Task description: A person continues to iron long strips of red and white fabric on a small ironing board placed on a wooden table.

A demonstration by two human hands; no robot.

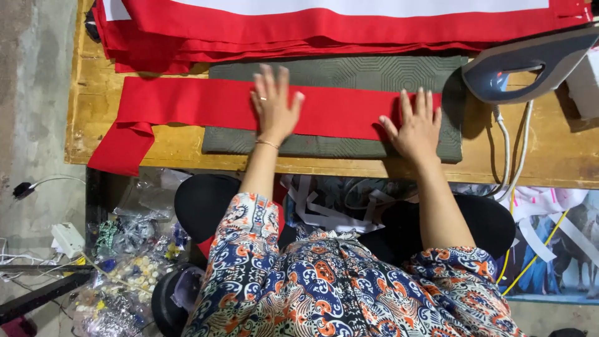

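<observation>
A long red fabric strip (187, 103) lies across a grey-green patterned pressing mat (349, 73) on a wooden table (549, 162). My left hand (274, 106) rests flat on the strip near its middle, fingers spread, a ring and a thin bracelet on it. My right hand (417, 128) lies flat on the strip's right end, fingers apart. The strip's left end hangs over the table's front edge. Neither hand grips anything.
A stack of red and white folded cloth (324, 28) fills the table's far side. A grey steam iron (530, 62) stands at the right, its cord (506, 156) dropping over the edge. Bags of beads and clutter (125, 262) lie on the floor at left.
</observation>
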